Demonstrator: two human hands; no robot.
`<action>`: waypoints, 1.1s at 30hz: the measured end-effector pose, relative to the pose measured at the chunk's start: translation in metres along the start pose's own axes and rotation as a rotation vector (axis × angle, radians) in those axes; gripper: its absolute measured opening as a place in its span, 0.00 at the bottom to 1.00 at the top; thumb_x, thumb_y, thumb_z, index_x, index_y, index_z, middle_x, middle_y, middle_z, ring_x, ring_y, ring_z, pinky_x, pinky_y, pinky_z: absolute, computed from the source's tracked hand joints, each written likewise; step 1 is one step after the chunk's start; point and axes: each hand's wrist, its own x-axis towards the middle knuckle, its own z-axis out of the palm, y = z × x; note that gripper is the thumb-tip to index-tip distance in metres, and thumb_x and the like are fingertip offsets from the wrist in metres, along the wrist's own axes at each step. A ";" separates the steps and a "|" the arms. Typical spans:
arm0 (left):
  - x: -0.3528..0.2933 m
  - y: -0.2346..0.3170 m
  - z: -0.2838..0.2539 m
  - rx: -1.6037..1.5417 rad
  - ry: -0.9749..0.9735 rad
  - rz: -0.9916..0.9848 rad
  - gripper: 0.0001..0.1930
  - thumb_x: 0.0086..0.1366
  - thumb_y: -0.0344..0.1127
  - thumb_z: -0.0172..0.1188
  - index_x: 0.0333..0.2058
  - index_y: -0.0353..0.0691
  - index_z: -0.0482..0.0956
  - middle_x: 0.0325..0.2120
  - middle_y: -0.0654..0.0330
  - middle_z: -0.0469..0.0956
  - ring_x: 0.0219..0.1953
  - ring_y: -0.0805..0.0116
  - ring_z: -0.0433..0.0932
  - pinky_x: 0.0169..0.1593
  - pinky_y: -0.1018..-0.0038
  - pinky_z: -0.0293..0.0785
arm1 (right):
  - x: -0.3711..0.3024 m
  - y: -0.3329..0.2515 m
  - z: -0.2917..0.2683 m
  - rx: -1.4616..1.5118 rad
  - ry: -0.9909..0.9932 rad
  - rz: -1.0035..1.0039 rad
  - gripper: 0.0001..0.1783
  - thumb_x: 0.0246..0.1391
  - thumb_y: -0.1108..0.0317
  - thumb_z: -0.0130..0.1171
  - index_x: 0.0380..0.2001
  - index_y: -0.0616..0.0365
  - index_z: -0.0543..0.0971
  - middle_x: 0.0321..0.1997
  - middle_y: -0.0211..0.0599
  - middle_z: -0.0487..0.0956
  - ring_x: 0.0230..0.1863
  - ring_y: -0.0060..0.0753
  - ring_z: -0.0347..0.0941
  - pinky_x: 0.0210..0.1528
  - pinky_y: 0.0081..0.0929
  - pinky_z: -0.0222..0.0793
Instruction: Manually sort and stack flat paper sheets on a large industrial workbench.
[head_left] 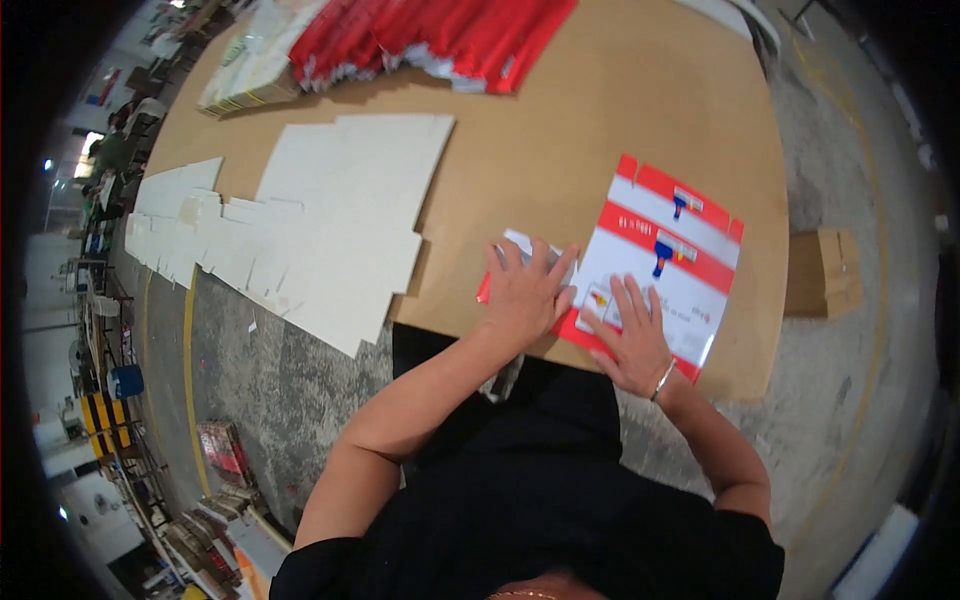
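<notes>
A flat red and white printed card sheet (690, 285), like an unfolded carton with blue pictures on it, lies near the table's front edge on the right. My right hand (635, 335) rests palm down on its lower left part, fingers spread, a thin bracelet at the wrist. Left of it, my left hand (528, 285) lies flat with fingers apart over a white and red piece (518, 239). Most of that piece is hidden under the hand, so I cannot tell whether it joins the printed sheet.
Overlapping blank white cardboard pieces (335, 215) lie on the brown table (570, 140) at the left, some past its edge. Behind them are a row of red packages (430, 40) and a strapped pale bundle (250, 75). A brown cardboard box (822, 273) stands beyond the right edge.
</notes>
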 end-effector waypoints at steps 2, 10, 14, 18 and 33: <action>0.015 -0.012 -0.006 -0.164 -0.174 -0.093 0.32 0.64 0.54 0.57 0.65 0.52 0.65 0.58 0.43 0.64 0.62 0.38 0.60 0.63 0.37 0.49 | -0.001 0.023 -0.004 0.044 -0.118 -0.061 0.30 0.56 0.58 0.59 0.63 0.29 0.70 0.74 0.45 0.56 0.75 0.56 0.47 0.71 0.65 0.39; -0.015 -0.059 0.016 -0.179 0.173 0.018 0.30 0.64 0.50 0.57 0.64 0.52 0.66 0.66 0.42 0.54 0.67 0.37 0.51 0.68 0.39 0.44 | 0.022 0.249 -0.047 0.996 0.494 0.724 0.33 0.54 0.78 0.62 0.64 0.54 0.68 0.61 0.45 0.73 0.58 0.39 0.74 0.58 0.37 0.72; -0.016 -0.062 0.012 -0.254 0.149 -0.025 0.30 0.62 0.45 0.58 0.63 0.52 0.68 0.65 0.40 0.55 0.67 0.35 0.51 0.68 0.40 0.43 | 0.047 0.265 -0.072 1.411 0.275 0.463 0.46 0.53 0.77 0.64 0.72 0.52 0.55 0.62 0.41 0.73 0.58 0.33 0.73 0.57 0.31 0.73; -0.017 -0.063 0.004 -0.255 0.123 -0.073 0.30 0.61 0.44 0.59 0.63 0.52 0.68 0.65 0.41 0.56 0.67 0.35 0.52 0.68 0.39 0.43 | 0.127 0.275 -0.065 1.313 0.132 0.383 0.43 0.52 0.78 0.64 0.70 0.58 0.58 0.62 0.44 0.73 0.57 0.34 0.74 0.57 0.31 0.74; -0.005 -0.063 -0.002 -0.242 0.033 -0.085 0.29 0.61 0.46 0.58 0.62 0.53 0.69 0.66 0.42 0.55 0.67 0.36 0.51 0.68 0.39 0.43 | 0.421 0.199 -0.039 0.711 -0.180 0.619 0.46 0.59 0.29 0.40 0.55 0.66 0.70 0.40 0.54 0.82 0.34 0.51 0.81 0.38 0.43 0.77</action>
